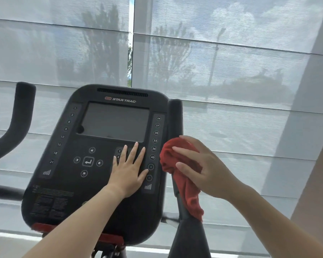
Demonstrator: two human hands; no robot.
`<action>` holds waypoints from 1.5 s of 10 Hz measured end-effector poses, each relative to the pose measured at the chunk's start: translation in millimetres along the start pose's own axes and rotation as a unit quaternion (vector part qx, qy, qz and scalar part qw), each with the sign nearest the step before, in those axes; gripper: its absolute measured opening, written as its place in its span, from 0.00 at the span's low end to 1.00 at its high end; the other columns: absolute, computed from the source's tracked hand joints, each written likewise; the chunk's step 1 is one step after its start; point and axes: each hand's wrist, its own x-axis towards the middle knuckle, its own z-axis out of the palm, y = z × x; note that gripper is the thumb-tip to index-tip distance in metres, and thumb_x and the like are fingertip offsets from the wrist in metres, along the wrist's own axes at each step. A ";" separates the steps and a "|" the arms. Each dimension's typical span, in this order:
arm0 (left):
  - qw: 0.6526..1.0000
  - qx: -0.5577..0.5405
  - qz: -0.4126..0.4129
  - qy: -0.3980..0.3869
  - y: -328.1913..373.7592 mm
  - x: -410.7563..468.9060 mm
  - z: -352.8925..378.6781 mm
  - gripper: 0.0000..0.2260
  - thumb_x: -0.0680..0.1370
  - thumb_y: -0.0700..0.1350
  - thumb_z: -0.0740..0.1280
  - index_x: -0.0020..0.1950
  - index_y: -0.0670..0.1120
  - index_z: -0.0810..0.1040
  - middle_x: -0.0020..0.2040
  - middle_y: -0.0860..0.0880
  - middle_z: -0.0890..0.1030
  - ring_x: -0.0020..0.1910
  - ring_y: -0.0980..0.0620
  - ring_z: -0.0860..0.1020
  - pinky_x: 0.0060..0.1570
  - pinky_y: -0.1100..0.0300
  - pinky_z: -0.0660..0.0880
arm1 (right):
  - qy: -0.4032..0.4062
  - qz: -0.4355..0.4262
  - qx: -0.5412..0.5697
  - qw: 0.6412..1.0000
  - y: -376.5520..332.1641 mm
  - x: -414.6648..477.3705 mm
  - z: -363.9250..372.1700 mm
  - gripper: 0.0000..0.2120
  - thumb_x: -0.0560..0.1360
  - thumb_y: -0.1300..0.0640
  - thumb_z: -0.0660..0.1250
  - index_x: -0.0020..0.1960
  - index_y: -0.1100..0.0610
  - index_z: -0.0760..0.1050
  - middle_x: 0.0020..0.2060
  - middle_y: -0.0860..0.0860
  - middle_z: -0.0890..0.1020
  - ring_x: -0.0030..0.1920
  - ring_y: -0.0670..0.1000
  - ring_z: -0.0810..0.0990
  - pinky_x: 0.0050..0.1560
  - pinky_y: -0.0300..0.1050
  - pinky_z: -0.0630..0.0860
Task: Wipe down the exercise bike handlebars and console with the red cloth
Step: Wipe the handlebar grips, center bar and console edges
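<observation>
While the fingers (133, 152) of the left hand (128, 170) lie straight and spread, flat against the number keys (119, 151) at the lower right of the console (63, 183), they grip nothing. Fingers (186, 151) of the right hand (203, 164) curl over the red cloth (189, 190) and hold it bunched against the right handlebar (174, 118), just beside the console's right edge. The cloth wraps the upright part of that bar, and a loose tail of it hangs down along the bar below the hand. Above the hand, the bar's black padded top stands uncovered. Both bare forearms reach up from the bottom of the view. The console carries a dark screen (114, 121), arrow buttons around an enter key (88, 161), and columns of numbered buttons down both sides. The left handlebar (20, 116) curves up at the far left, well apart from both hands. Behind the bike, pale blinds (231, 62) cover a window, and trees show dimly through them.
</observation>
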 end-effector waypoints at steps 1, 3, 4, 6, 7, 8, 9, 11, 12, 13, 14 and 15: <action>1.000 0.000 0.000 0.001 0.0 0.0 1.1 0.30 0.80 0.60 0.51 0.76 0.55 0.38 0.76 0.54 0.35 0.75 0.45 0.36 0.72 0.42 0.44 | -0.065 -0.003 0.017 0.998 -6.6 -9.2 -3.5 0.28 0.70 0.36 0.63 0.68 0.43 0.68 0.69 0.34 0.61 0.70 0.36 0.59 0.70 0.40 0.59; 1.000 0.004 0.002 0.002 -1.3 -0.5 2.0 0.30 0.80 0.59 0.51 0.76 0.54 0.40 0.76 0.53 0.35 0.75 0.45 0.37 0.72 0.42 0.45 | -0.128 -0.024 0.035 0.991 -13.8 -24.9 -10.1 0.25 0.71 0.48 0.70 0.67 0.42 0.69 0.66 0.32 0.64 0.68 0.36 0.62 0.67 0.32 0.59; 1.000 0.011 0.004 0.000 -2.3 0.0 2.2 0.30 0.80 0.60 0.50 0.76 0.55 0.39 0.76 0.53 0.35 0.75 0.45 0.37 0.72 0.42 0.45 | -0.093 -0.015 0.087 0.992 -11.2 -25.0 -7.9 0.23 0.69 0.55 0.73 0.63 0.46 0.75 0.64 0.38 0.70 0.65 0.37 0.68 0.65 0.33 0.63; 1.000 0.013 0.007 -0.005 -1.7 -2.4 0.5 0.30 0.80 0.59 0.51 0.77 0.54 0.40 0.77 0.53 0.36 0.76 0.45 0.38 0.72 0.43 0.46 | -0.003 -0.012 0.060 0.998 0.2 4.1 -1.2 0.19 0.69 0.56 0.73 0.60 0.51 0.78 0.60 0.44 0.75 0.62 0.41 0.71 0.66 0.40 0.66; 1.000 0.018 0.011 -0.003 -4.2 -2.4 0.4 0.30 0.80 0.60 0.50 0.76 0.55 0.40 0.77 0.53 0.36 0.76 0.45 0.39 0.72 0.43 0.47 | -0.010 -0.025 0.044 0.999 -0.8 -5.3 4.4 0.16 0.71 0.53 0.70 0.59 0.49 0.78 0.58 0.43 0.76 0.60 0.42 0.71 0.63 0.38 0.66; 1.000 0.016 0.011 -0.004 -4.9 -2.0 1.3 0.30 0.80 0.59 0.51 0.76 0.55 0.40 0.77 0.53 0.36 0.76 0.46 0.39 0.72 0.43 0.46 | -0.011 -0.029 0.092 0.995 -0.2 -20.0 1.4 0.14 0.70 0.55 0.71 0.56 0.50 0.80 0.55 0.42 0.78 0.58 0.41 0.74 0.60 0.34 0.68; 1.000 0.010 0.015 0.002 -4.6 -1.0 1.8 0.30 0.80 0.59 0.51 0.76 0.55 0.40 0.77 0.53 0.37 0.76 0.45 0.39 0.72 0.42 0.46 | 0.027 -0.023 0.132 0.991 -2.7 -16.3 -3.3 0.14 0.69 0.59 0.72 0.54 0.52 0.81 0.54 0.44 0.79 0.56 0.40 0.76 0.57 0.31 0.69; 1.000 0.021 0.017 -0.005 -6.4 -2.1 -0.5 0.30 0.80 0.59 0.51 0.76 0.55 0.40 0.77 0.53 0.36 0.76 0.46 0.39 0.72 0.43 0.46 | 0.000 -0.044 0.075 0.996 -7.5 -11.1 7.6 0.13 0.70 0.54 0.71 0.54 0.50 0.80 0.56 0.43 0.78 0.59 0.42 0.73 0.62 0.38 0.68; 1.000 0.016 0.018 -0.006 -6.0 -1.9 -1.0 0.30 0.80 0.59 0.51 0.76 0.55 0.39 0.77 0.53 0.36 0.76 0.46 0.39 0.72 0.43 0.46 | -0.042 -0.071 0.055 0.995 -9.3 -21.0 3.6 0.11 0.70 0.53 0.71 0.53 0.49 0.81 0.55 0.41 0.78 0.58 0.43 0.73 0.60 0.35 0.67; 1.000 0.020 0.017 -0.007 -6.9 -1.8 -1.0 0.30 0.80 0.59 0.51 0.76 0.55 0.39 0.77 0.53 0.36 0.76 0.46 0.39 0.72 0.44 0.46 | -0.050 -0.091 0.066 0.992 -9.4 -22.7 1.8 0.12 0.70 0.55 0.72 0.53 0.50 0.82 0.54 0.43 0.79 0.58 0.42 0.74 0.59 0.34 0.68; 1.000 0.019 0.019 -0.006 -6.9 -2.1 -1.0 0.29 0.80 0.59 0.50 0.76 0.55 0.39 0.77 0.53 0.36 0.76 0.46 0.39 0.72 0.44 0.47 | 0.024 -0.054 0.109 0.992 -0.2 -14.7 8.8 0.13 0.69 0.57 0.72 0.54 0.52 0.81 0.56 0.45 0.79 0.59 0.43 0.75 0.61 0.38 0.70; 1.000 0.021 0.018 -0.007 -7.2 -2.4 -0.2 0.29 0.80 0.59 0.50 0.76 0.55 0.39 0.77 0.54 0.36 0.76 0.46 0.39 0.72 0.44 0.46 | 0.087 -0.014 0.152 0.984 4.1 -4.5 12.1 0.13 0.70 0.61 0.72 0.54 0.55 0.81 0.56 0.47 0.79 0.59 0.43 0.75 0.63 0.39 0.70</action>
